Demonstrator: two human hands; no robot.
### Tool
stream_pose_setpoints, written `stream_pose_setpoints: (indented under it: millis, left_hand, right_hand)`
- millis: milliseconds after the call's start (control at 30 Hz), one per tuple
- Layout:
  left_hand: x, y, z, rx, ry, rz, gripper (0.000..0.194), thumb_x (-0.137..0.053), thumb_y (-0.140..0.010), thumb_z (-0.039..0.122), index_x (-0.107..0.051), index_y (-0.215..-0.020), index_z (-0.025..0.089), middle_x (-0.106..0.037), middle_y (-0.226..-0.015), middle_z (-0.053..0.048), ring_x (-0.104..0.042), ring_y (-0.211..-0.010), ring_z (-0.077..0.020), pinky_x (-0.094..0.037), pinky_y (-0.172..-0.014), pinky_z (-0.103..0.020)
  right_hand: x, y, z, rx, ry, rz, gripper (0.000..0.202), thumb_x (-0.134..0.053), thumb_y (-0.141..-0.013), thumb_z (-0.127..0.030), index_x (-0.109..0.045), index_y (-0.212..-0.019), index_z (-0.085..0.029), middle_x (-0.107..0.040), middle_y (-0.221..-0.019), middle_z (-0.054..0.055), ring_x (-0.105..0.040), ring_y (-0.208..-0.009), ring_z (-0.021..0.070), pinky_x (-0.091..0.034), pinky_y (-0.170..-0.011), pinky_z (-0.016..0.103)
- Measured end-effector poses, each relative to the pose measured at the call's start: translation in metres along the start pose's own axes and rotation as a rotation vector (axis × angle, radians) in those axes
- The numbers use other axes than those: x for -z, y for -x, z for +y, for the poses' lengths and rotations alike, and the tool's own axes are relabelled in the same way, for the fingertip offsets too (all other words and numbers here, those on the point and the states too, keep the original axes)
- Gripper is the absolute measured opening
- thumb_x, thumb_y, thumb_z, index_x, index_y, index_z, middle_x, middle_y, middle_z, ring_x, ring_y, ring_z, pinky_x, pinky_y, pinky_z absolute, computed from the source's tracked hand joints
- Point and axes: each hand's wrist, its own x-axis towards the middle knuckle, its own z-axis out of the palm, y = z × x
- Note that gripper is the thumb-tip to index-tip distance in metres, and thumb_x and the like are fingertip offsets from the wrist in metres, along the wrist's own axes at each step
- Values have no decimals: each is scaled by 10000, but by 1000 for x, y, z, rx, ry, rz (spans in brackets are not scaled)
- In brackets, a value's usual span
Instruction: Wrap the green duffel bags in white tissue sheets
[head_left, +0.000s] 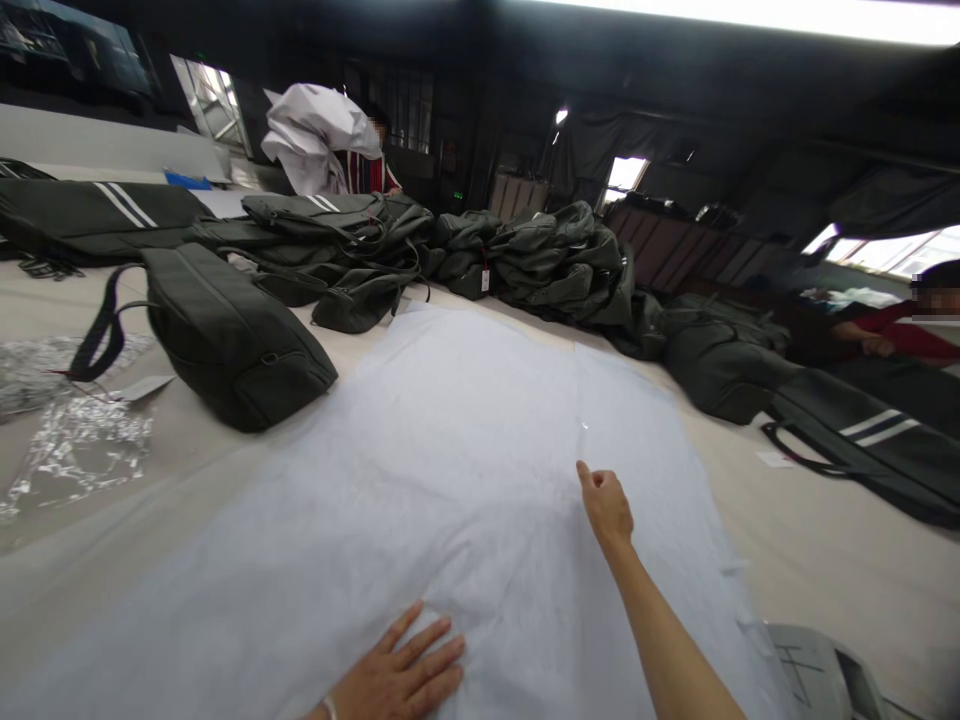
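A large sheet of thin white paper or film (420,430) spreads over the table before me, with faint creases and a lengthwise seam. My left hand (401,670) lies flat on its near part, fingers spread, holding nothing. Farther out and to the right, my right hand (609,505) is closed over the seam with the thumb sticking out. Whatever is inside its curled fingers, if anything, is hidden. Just beyond the thumb, a small shiny strip (584,427), perhaps clear tape, glints on the seam.
A dark green bag (232,335) stands left, near crumpled clear plastic (90,440). More dark bags (555,255) are heaped along the far side; a striped one (862,430) lies right. A grey device (821,670) sits bottom right. Two people are beyond the bags, one behind bundled white material (319,135).
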Motion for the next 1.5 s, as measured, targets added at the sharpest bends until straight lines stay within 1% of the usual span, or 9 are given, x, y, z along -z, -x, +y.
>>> stream_pose_setpoints:
  millis: [133, 367, 567, 733, 933, 1067, 1233, 1367, 1500]
  left_hand:
    - [8, -2, 2, 20, 61, -35, 632, -485, -954, 147, -223, -1522, 238, -388, -1520, -56, -216, -1458, -238, -56, -1204, -529]
    - [39, -12, 9, 95, 227, -136, 732, -552, -935, 409, -168, -1537, 248, -350, -1542, -76, -217, -1460, -267, -25, -1201, -537]
    - [37, -19, 7, 104, 364, -276, 775, -536, -941, 435, -80, -1546, 271, -252, -1576, -94, -188, -1461, -322, -82, -1180, -598]
    - [45, -54, -6, 193, 373, -316, 838, -504, -907, 603, -83, -1548, 266, -187, -1597, -86, -125, -1474, -334, -60, -1170, -632]
    - [43, -154, -55, 371, 342, -269, 829, -466, -857, 719, -332, -1482, 191, -292, -1564, -138, -180, -1462, -349, -85, -1154, -657]
    - [67, -179, -65, 420, 353, -164, 656, -561, -910, 529, -408, -1429, 158, -348, -1536, -159, -292, -1430, -307, -256, -1154, -559]
    - [118, -96, -20, 440, 235, 19, 503, -488, -978, 364, -375, -1445, 214, -408, -1508, -112, -335, -1413, -231, -332, -1144, -465]
    - [125, 2, 53, 336, -9, -70, 664, -510, -930, 536, -323, -1489, 231, -398, -1521, -85, -273, -1441, -258, -271, -1168, -481]
    - [118, 61, 114, 214, -294, 16, 559, -443, -955, 552, -462, -1419, 241, -470, -1477, -44, -243, -1450, -229, -143, -1212, -418]
  right_hand:
    - [-39, 42, -4, 339, 24, 68, 689, -306, -930, -548, -317, -1472, -124, -277, -1565, 132, -180, -1464, 268, -163, -1168, 507]
    - [-54, 76, -9, 539, 53, 64, 706, -312, -958, -555, -226, -1511, -125, -180, -1591, 104, -89, -1482, 270, -44, -1190, 544]
    - [-75, 119, 4, 901, 204, 92, 703, -335, -968, -553, -88, -1535, -218, -197, -1589, 60, -141, -1474, 268, -148, -1189, 540]
    - [-78, 75, 2, 956, 284, 65, 690, -316, -967, -574, -158, -1524, -198, -195, -1586, 49, -141, -1474, 264, -159, -1189, 538]
    - [-46, -24, -37, 966, 299, 93, 709, -361, -937, -624, -336, -1472, -159, -319, -1541, 100, -247, -1443, 289, -161, -1183, 556]
    - [-11, -16, -41, 938, 270, 134, 699, -325, -960, -592, -281, -1493, -141, -237, -1576, 95, -136, -1474, 274, -74, -1199, 550]
    - [14, 128, 6, 1060, 240, 231, 662, -379, -971, -500, -219, -1514, -156, -284, -1566, 59, -146, -1475, 234, -79, -1216, 481]
    - [-30, 252, 49, 1247, 185, 373, 680, -448, -899, -547, -421, -1422, -113, -473, -1454, 109, -219, -1451, 305, -62, -1210, 522]
    - [-75, 301, 62, 1313, 172, 410, 568, -507, -875, -514, -549, -1321, -165, -538, -1401, 83, -226, -1445, 327, -79, -1201, 561]
